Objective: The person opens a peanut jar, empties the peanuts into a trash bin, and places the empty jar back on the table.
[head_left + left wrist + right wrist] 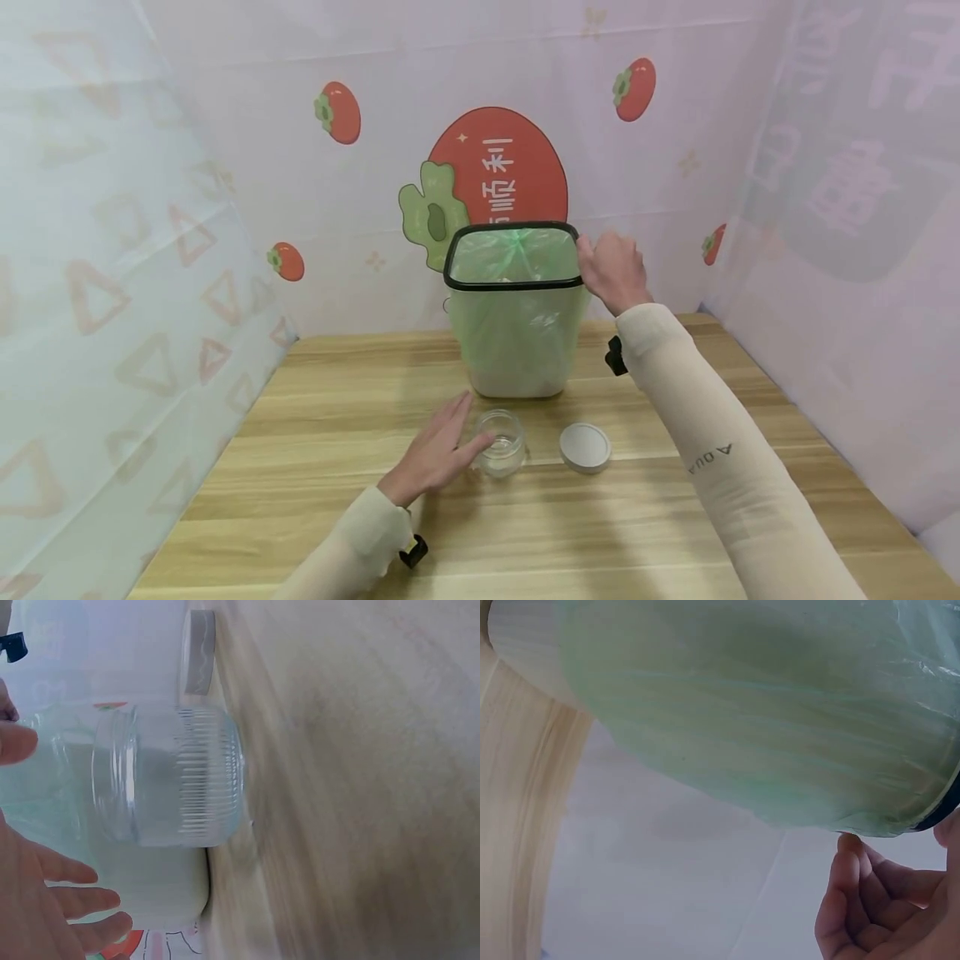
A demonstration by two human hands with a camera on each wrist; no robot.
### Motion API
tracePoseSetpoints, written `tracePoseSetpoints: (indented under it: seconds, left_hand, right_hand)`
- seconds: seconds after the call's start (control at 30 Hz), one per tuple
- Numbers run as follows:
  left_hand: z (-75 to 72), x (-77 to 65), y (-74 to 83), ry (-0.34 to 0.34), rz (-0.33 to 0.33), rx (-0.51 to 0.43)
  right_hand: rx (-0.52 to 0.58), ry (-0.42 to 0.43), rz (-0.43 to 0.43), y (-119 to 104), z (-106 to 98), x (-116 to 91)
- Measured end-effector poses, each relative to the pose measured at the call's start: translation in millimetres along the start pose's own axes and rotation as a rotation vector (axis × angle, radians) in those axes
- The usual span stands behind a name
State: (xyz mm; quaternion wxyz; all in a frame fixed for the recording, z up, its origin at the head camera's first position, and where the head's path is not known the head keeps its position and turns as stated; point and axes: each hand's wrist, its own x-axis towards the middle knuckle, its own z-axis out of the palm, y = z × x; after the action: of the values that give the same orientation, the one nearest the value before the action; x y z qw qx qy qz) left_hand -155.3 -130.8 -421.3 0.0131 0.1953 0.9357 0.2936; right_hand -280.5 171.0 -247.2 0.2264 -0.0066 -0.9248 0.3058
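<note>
A trash can (pixel 517 342) with a black rim and a thin pale green liner bag stands at the back of the wooden table. My right hand (pixel 615 268) is at its right rim with fingers curled; in the right wrist view the fingertips (pixel 849 841) meet the bag just below the rim. My left hand (pixel 435 450) has its fingers spread beside a clear glass jar (pixel 501 454), which stands upright without a lid. The left wrist view shows the jar (pixel 169 776) with its ribbed base, apart from the fingers. A round white lid (pixel 585 447) lies flat right of the jar.
Printed cloth walls (pixel 225 167) with red fruit designs enclose the table (pixel 300 467) at the back and on both sides. The trash can stands close to the back wall. Small black devices (pixel 617 357) are worn at both wrists.
</note>
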Motion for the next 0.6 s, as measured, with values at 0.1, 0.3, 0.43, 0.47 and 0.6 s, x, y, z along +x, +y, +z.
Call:
tracePoseSetpoints:
  seconds: [0.1,0.3,0.43,0.47,0.6]
  left_hand:
    - [-3.1,1.2,0.3,-0.01,0.012,0.036]
    - [-10.0,4.4,-3.2,-0.001,0.012,0.113]
    - [-15.8,5.9,-7.7,-0.002,0.004,0.158]
    - [-17.4,6.1,-8.8,-0.003,0.004,0.168]
    - [-25.1,6.3,-11.1,-0.017,0.0,0.199]
  right_hand:
    - [-0.002,-0.008,0.006,2.5,-1.6,-3.1]
    - [-0.033,-0.091,0.018,10.6,-3.8,-12.0]
    - [-0.042,-0.133,0.016,18.5,-4.2,-19.0]
    - [-0.038,-0.136,0.018,20.6,-4.3,-20.6]
    - [-0.015,-0.156,0.012,27.5,-3.7,-27.0]
